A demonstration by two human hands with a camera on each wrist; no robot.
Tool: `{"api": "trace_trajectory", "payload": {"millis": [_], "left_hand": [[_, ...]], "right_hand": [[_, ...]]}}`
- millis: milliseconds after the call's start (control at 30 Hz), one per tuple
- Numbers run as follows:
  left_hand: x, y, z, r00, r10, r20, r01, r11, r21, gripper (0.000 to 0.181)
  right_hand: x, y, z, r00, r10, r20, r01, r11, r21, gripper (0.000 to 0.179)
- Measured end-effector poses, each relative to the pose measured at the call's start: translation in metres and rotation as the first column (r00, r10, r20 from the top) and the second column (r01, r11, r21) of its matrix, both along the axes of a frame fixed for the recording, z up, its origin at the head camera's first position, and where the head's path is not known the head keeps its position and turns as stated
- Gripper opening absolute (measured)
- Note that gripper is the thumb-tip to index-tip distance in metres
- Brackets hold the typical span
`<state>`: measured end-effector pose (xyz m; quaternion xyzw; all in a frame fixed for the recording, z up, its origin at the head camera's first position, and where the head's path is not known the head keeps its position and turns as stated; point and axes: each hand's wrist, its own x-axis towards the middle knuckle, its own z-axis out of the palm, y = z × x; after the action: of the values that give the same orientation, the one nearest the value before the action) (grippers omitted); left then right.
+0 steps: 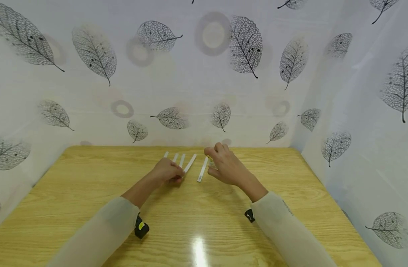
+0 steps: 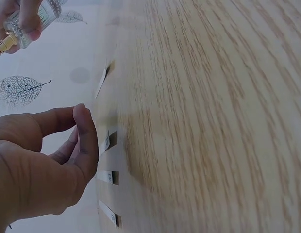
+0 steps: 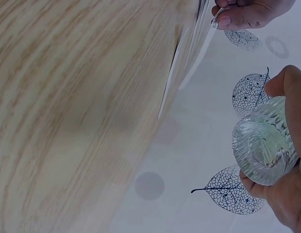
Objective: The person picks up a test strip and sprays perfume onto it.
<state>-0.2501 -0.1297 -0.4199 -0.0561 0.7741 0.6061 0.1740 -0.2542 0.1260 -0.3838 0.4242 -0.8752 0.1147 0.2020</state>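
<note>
My left hand [image 1: 166, 171] pinches the printed end of a narrow white paper strip [image 1: 191, 162] between thumb and fingers. That strip [image 3: 201, 51] slants away from the fingertips in the right wrist view; in the left wrist view I cannot make it out. My right hand [image 1: 228, 165] grips a ribbed clear glass bottle [image 3: 264, 141] with a gold-coloured neck [image 2: 8, 42]. The bottle is tilted, its thick base towards the right wrist camera. Between the hands another white strip [image 1: 202, 170] lies on the table, close to the right hand.
Several more white strips [image 2: 108, 212] lie side by side around and beyond the left hand, with small print on their near ends. The wooden table [image 1: 197, 215] ends at a white leaf-patterned curtain [image 1: 190, 85] at the back and sides.
</note>
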Motion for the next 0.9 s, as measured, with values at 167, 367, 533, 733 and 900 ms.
{"api": "trace_trajectory", "payload": {"millis": [167, 367, 533, 733, 900], "left_hand": [[-0.0033, 0.0024, 0.0007, 1.000, 0.022, 0.005, -0.022, 0.999, -0.040, 0.012], [-0.0046, 0.0044, 0.0053, 0.999, 0.038, -0.011, -0.039, 0.996, -0.079, 0.015], [-0.0067, 0.0034, 0.0059, 0.999, 0.047, 0.005, -0.047, 0.995, -0.083, 0.014], [-0.0088, 0.0021, 0.0047, 1.000, 0.015, 0.002, -0.015, 0.992, -0.123, 0.014], [-0.0085, 0.0020, 0.0038, 1.000, 0.008, 0.003, -0.008, 0.992, -0.127, 0.015]], "right_hand": [[0.0001, 0.0003, 0.0002, 1.000, 0.011, 0.001, -0.011, 1.000, -0.011, 0.044], [-0.0009, 0.0012, -0.0014, 1.000, 0.017, 0.017, -0.017, 1.000, -0.011, 0.045], [-0.0011, 0.0018, -0.0015, 0.999, 0.024, 0.021, -0.023, 1.000, -0.012, 0.044], [-0.0009, 0.0021, 0.0008, 0.999, 0.025, 0.027, -0.025, 1.000, 0.007, 0.042], [-0.0014, 0.0023, -0.0005, 0.999, 0.024, 0.028, -0.024, 1.000, 0.012, 0.042]]}}
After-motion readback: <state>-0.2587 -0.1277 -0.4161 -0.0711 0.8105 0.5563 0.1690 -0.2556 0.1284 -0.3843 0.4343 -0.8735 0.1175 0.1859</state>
